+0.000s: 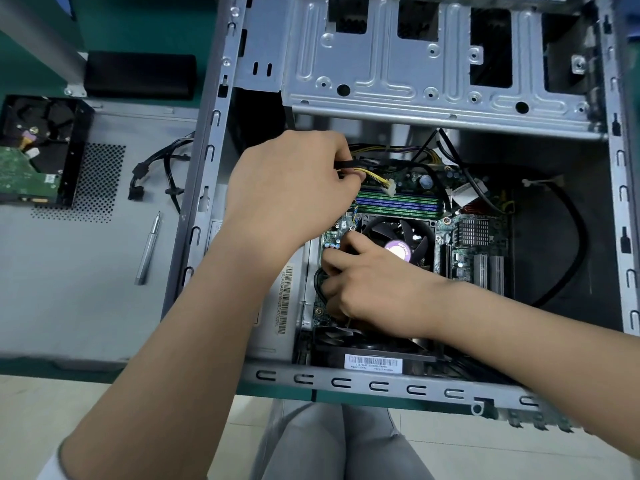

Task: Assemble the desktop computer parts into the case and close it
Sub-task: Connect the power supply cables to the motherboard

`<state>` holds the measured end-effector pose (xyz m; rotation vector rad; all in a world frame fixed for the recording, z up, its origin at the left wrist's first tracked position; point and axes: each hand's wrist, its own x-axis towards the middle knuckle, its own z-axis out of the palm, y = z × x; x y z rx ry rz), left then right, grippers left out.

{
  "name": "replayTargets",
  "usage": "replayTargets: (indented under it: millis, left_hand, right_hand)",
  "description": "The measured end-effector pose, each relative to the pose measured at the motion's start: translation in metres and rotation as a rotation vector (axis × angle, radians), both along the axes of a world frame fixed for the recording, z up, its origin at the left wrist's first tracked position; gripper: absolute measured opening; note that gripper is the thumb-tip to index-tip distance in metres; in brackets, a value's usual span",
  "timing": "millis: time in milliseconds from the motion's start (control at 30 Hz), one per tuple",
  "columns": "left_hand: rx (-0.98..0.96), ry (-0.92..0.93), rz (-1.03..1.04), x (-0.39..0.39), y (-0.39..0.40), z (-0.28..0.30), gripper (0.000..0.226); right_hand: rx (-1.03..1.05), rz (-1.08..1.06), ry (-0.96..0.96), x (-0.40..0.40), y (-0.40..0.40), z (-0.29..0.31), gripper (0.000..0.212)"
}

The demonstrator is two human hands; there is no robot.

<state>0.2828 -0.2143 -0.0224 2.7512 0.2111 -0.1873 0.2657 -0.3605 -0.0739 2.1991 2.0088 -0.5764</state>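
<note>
The left hand (291,188) has its grip pinched on a bundle of yellow and black power cables (372,174) that ends in a white connector (495,186), held just above the green and purple memory slots (398,204) of the motherboard (474,244). The right hand (374,289) is curled down beside the CPU cooler fan (412,244), its fingers apparently around a black cable (318,284) at the board's near-left corner, though the hand hides most of it. Both work inside the open computer case (381,382), which lies on its side on the green table (145,32). Left of the case, on the removed grey side panel (69,306), lie a hard drive (34,150), a silver screwdriver (149,249) and loose black cables (156,174).
</note>
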Motion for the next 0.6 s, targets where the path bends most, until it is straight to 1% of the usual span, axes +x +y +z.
replayTargets:
  millis: [233, 500, 600]
  left_hand:
    - [0.012, 0.01, 0.006, -0.0003, -0.0004, -0.0006, 0.016]
    - [0.007, 0.012, 0.001, -0.0007, -0.0003, 0.0003, 0.016]
    - [0.006, 0.008, 0.001, -0.0004, -0.0006, -0.0003, 0.016]
  right_hand:
    - [0.001, 0.006, 0.002, 0.0, 0.0019, 0.0013, 0.014]
    - [-0.014, 0.035, 0.078, 0.005, 0.0007, 0.0066, 0.016]
    - [-0.027, 0.03, 0.062, 0.0043, 0.0001, 0.0059, 0.014]
